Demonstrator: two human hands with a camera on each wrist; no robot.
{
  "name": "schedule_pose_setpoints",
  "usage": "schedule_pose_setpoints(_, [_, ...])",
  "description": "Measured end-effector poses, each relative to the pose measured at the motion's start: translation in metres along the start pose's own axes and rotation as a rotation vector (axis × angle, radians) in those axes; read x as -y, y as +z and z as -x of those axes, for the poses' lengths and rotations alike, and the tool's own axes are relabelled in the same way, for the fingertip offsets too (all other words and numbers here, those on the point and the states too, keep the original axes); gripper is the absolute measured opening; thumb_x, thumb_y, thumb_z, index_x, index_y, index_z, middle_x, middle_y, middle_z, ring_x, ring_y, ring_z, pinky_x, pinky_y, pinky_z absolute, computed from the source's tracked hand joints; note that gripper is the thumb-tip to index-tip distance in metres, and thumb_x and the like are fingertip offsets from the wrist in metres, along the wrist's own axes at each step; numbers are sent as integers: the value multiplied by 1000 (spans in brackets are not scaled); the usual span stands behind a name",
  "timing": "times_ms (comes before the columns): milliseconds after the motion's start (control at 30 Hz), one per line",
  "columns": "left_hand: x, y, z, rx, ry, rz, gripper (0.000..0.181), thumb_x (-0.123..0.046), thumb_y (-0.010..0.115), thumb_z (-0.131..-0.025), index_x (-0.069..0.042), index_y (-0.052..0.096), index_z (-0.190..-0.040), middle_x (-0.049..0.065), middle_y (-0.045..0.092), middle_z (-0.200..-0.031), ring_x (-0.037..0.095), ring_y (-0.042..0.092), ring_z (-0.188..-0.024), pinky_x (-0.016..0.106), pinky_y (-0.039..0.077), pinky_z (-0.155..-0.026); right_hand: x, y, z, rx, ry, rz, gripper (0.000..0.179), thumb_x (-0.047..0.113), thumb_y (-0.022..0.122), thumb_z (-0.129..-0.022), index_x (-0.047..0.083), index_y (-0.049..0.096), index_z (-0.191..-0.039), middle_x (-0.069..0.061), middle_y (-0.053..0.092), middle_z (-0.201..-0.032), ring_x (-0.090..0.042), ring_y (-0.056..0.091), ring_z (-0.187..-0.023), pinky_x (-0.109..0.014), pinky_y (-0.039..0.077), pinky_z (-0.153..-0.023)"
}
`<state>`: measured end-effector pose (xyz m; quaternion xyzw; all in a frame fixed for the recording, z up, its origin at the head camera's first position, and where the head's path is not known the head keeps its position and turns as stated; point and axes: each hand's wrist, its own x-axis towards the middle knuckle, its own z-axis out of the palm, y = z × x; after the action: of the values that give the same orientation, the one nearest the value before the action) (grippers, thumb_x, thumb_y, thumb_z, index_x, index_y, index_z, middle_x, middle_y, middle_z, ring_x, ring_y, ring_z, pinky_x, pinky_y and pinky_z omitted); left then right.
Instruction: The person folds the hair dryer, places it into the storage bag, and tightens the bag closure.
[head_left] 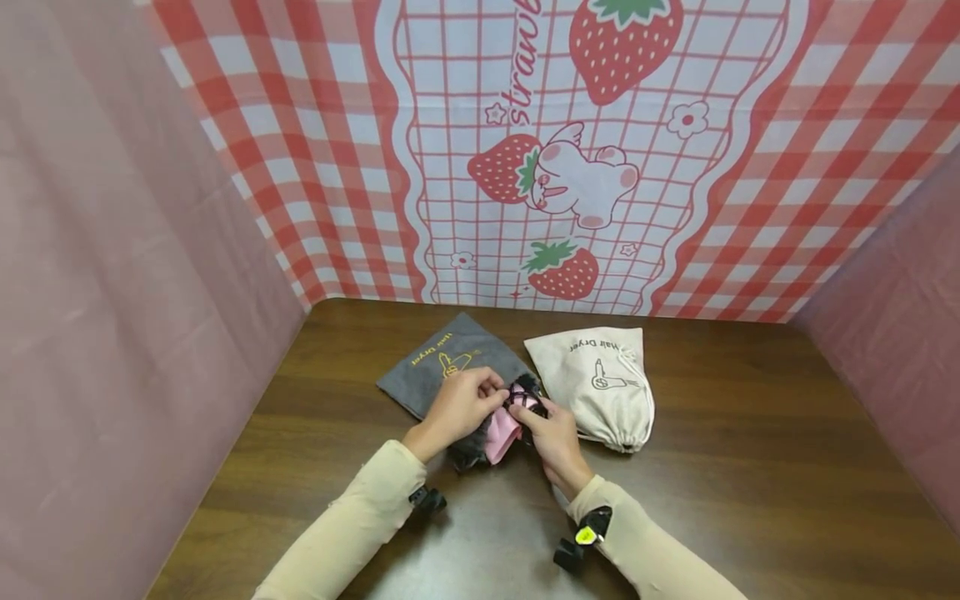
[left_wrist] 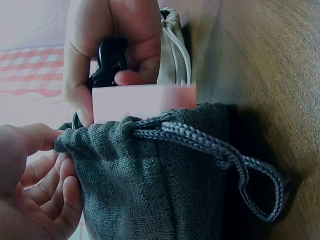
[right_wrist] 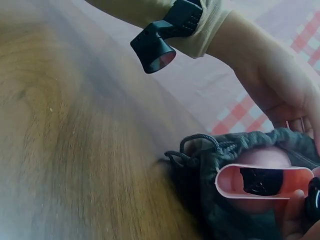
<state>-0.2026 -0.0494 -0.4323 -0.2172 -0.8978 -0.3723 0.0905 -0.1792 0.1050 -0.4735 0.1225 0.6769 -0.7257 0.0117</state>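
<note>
A dark grey drawstring bag (head_left: pixel 420 379) printed "Hair Dryer" lies on the table, its gathered mouth toward me. My left hand (head_left: pixel 459 404) pinches the rim of that bag (left_wrist: pixel 145 185), as the left wrist view shows. Partly inside the mouth sits a pink hair dryer (head_left: pixel 501 435); its flat oval nozzle (right_wrist: pixel 227 184) faces out in the right wrist view. My right hand (head_left: pixel 555 437) grips a looped black cord (left_wrist: pixel 111 62) just above the pink part. Most of the dryer is hidden by the cloth.
To the right lies a cream drawstring bag (head_left: pixel 592 383), also printed "Hair Dryer", with its mouth gathered. A braided grey drawstring (left_wrist: pixel 200 145) loops off the dark bag. Behind the wooden table (head_left: pixel 750 467) hangs a strawberry-patterned cloth (head_left: pixel 337 167).
</note>
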Motion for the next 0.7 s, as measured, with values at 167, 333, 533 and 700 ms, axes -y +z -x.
schedule_pose_setpoints(167, [-3, -1, 1, 21, 32, 19, 9, -18, 70, -88, -10, 72, -87, 0, 68, -72, 4, 57, -61, 16, 44, -59, -3, 11, -4, 27, -19, -12, 25, 8, 69, -85, -9, 65, -103, 6, 64, -72, -5, 58, -64, -20, 50, -61])
schedule_pose_setpoints(333, [-5, -2, 3, 62, 107, 30, 8, -19, 69, -88, -11, 71, -86, 0, 67, -74, 5, 57, -63, 15, 44, -61, -9, 21, -10, -2, -55, 80, 18, 7, 62, -87, -7, 63, -99, 0, 59, -85, -9, 53, -78, -19, 45, -70])
schedule_pose_setpoints(533, [-1, 1, 6, 93, 138, 27, 8, -18, 70, -86, -11, 70, -84, 0, 67, -73, 5, 56, -64, 15, 44, -62, -18, 30, -18, 27, -52, 5, 25, 0, 54, -88, -9, 57, -111, -4, 60, -99, -7, 53, -88, -17, 43, -80])
schedule_pose_setpoints(700, [1, 3, 7, 134, 113, 33, 9, -20, 69, -87, -11, 70, -85, -1, 67, -73, 3, 55, -64, 15, 43, -63, -22, 31, -20, 121, -72, 127, 29, 9, 55, -96, -10, 60, -116, -14, 66, -113, -7, 59, -94, -21, 49, -85])
